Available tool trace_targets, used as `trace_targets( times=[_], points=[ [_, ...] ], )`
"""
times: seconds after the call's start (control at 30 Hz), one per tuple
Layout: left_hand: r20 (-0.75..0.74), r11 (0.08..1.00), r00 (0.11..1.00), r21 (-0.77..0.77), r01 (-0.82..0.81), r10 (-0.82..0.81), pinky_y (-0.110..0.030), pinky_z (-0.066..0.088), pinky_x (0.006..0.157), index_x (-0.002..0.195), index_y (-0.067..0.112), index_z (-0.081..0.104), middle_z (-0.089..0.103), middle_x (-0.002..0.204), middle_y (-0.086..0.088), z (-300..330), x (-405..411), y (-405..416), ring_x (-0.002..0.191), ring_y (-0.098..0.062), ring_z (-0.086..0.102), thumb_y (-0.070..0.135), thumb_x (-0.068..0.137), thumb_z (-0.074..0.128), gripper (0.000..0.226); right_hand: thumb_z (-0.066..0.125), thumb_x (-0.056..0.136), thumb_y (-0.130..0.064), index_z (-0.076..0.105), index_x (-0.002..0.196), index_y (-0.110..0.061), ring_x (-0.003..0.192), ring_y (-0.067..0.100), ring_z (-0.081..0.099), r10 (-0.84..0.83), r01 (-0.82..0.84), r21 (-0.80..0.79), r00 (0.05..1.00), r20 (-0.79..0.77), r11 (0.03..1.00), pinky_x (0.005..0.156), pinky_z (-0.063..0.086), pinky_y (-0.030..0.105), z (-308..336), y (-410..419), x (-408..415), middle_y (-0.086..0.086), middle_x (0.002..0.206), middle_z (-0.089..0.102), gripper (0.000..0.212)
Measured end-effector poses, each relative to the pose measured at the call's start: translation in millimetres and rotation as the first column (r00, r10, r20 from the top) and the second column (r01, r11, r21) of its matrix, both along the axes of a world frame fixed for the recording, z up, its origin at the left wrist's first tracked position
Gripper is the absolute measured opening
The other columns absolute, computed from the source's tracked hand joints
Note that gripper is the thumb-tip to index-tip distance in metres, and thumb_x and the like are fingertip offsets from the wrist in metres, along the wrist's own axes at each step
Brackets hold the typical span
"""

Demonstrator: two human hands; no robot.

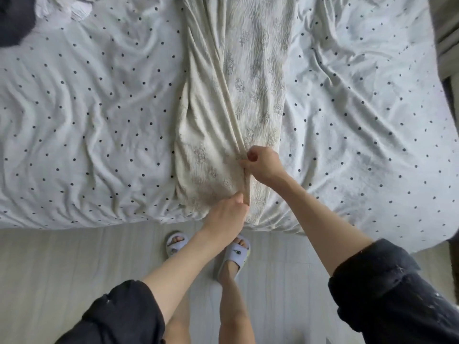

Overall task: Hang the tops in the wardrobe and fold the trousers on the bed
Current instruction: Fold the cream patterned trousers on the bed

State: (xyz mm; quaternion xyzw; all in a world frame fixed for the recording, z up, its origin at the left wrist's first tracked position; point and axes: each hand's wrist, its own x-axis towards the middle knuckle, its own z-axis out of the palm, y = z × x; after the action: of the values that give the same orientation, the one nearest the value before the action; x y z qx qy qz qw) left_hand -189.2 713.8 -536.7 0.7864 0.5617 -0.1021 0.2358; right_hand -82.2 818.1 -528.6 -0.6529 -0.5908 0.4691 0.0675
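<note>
Cream trousers [248, 83] with a faint flower print lie lengthwise down the middle of the bed [87, 120], reaching from its far side to its near edge. One leg is laid partly over the other, with a bunched fold between them. My right hand [262, 165] pinches that fold a little in from the bed's near edge. My left hand [227, 214] pinches the same fold lower down, right at the edge.
The bed has a rumpled white sheet with dark dots. A dark garment [12, 18] and a pale crumpled one [64, 6] lie at the far left corner. Pale wood floor [74, 269] runs along the near side, where my slippered feet [234, 254] stand.
</note>
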Motion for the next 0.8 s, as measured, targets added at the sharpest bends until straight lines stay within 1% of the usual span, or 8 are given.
trace_targets(
  times=[0.1, 0.23, 0.33, 0.4, 0.5, 0.63, 0.7, 0.8],
  points=[
    [-0.044, 0.995, 0.994, -0.002, 0.102, -0.102, -0.023, 0.022, 0.048, 0.078, 0.01, 0.055, 0.047, 0.086, -0.004, 5, 0, -7, 0.062, -0.017, 0.044, 0.002, 0.082, 0.054, 0.009, 0.063, 0.09, -0.018, 0.049, 0.066, -0.017, 0.058, 0.013, 0.05, -0.057, 0.054, -0.048, 0.997, -0.055, 0.997, 0.052, 0.04, 0.021, 8, -16, 22, 0.002, 0.068, 0.058, 0.027],
    [-0.009, 0.955, 0.956, 0.055, 0.293, -0.293, -0.017, 0.036, 0.049, 0.048, 0.02, 0.061, 0.054, 0.058, 0.007, 8, 8, -16, 0.057, -0.01, 0.056, 0.018, 0.033, 0.088, 0.031, 0.065, 0.088, -0.016, 0.052, 0.065, -0.016, 0.064, 0.018, 0.06, -0.188, 0.167, -0.137, 0.97, -0.157, 0.976, 0.061, 0.047, 0.026, 13, -38, 47, 0.011, 0.072, 0.066, 0.026],
    [0.054, 0.947, 0.946, 0.057, 0.317, -0.32, -0.023, 0.039, 0.073, 0.07, 0.021, 0.07, 0.059, 0.08, 0.006, -3, 6, -18, 0.085, -0.012, 0.058, 0.031, 0.062, 0.081, 0.017, 0.065, 0.087, -0.012, 0.052, 0.065, -0.014, 0.062, 0.017, 0.06, -0.273, 0.245, -0.174, 0.948, -0.162, 0.954, 0.06, 0.046, 0.028, 5, -44, 58, 0.01, 0.07, 0.065, 0.026],
    [0.075, 0.98, 0.979, -0.046, 0.196, -0.192, -0.028, 0.028, 0.087, 0.101, 0.02, 0.07, 0.055, 0.105, 0.003, -15, -5, -14, 0.109, -0.015, 0.046, 0.04, 0.087, 0.059, 0.027, 0.065, 0.087, -0.01, 0.051, 0.065, -0.013, 0.061, 0.018, 0.057, -0.323, 0.291, -0.191, 0.932, -0.166, 0.937, 0.055, 0.046, 0.026, -2, -44, 63, 0.007, 0.067, 0.063, 0.026],
    [0.233, 0.993, 0.966, 0.022, -0.118, 0.11, -0.029, 0.035, 0.083, 0.105, 0.015, 0.069, 0.056, 0.104, -0.001, -12, -26, -5, 0.101, -0.018, 0.051, 0.031, 0.091, 0.057, 0.024, 0.062, 0.09, -0.012, 0.051, 0.068, -0.015, 0.061, 0.018, 0.054, -0.325, 0.298, -0.182, 0.935, -0.142, 0.937, 0.051, 0.045, 0.024, -12, -42, 62, 0.009, 0.073, 0.064, 0.025],
    [0.348, 0.723, 0.691, 0.05, -0.689, 0.634, -0.03, 0.042, 0.072, 0.103, 0.007, 0.057, 0.055, 0.097, -0.005, -13, -63, 13, 0.083, -0.019, 0.054, 0.013, 0.091, 0.058, 0.014, 0.057, 0.093, -0.016, 0.049, 0.071, -0.015, 0.059, 0.015, 0.046, -0.354, 0.327, -0.188, 0.925, -0.137, 0.926, 0.055, 0.04, 0.026, -24, -45, 50, 0.008, 0.076, 0.057, 0.024],
    [0.287, 0.621, 0.577, -0.092, -0.778, 0.765, -0.03, 0.043, 0.071, 0.101, 0.008, 0.054, 0.056, 0.09, -0.002, -19, -75, 18, 0.081, -0.019, 0.056, 0.017, 0.09, 0.06, 0.016, 0.058, 0.093, -0.02, 0.05, 0.074, -0.01, 0.063, 0.016, 0.045, -0.35, 0.318, -0.204, 0.925, -0.146, 0.926, 0.056, 0.038, 0.026, -26, -48, 45, 0.007, 0.074, 0.053, 0.023],
    [0.218, 0.614, 0.577, -0.186, -0.767, 0.787, -0.029, 0.037, 0.057, 0.08, 0.01, 0.051, 0.056, 0.074, -0.003, -31, -80, 16, 0.065, -0.017, 0.05, 0.019, 0.088, 0.063, 0.017, 0.063, 0.089, -0.027, 0.047, 0.073, -0.009, 0.058, 0.013, 0.04, -0.317, 0.275, -0.242, 0.936, -0.153, 0.93, 0.053, 0.032, 0.023, -27, -58, 43, 0.003, 0.066, 0.046, 0.029]
  ],
)
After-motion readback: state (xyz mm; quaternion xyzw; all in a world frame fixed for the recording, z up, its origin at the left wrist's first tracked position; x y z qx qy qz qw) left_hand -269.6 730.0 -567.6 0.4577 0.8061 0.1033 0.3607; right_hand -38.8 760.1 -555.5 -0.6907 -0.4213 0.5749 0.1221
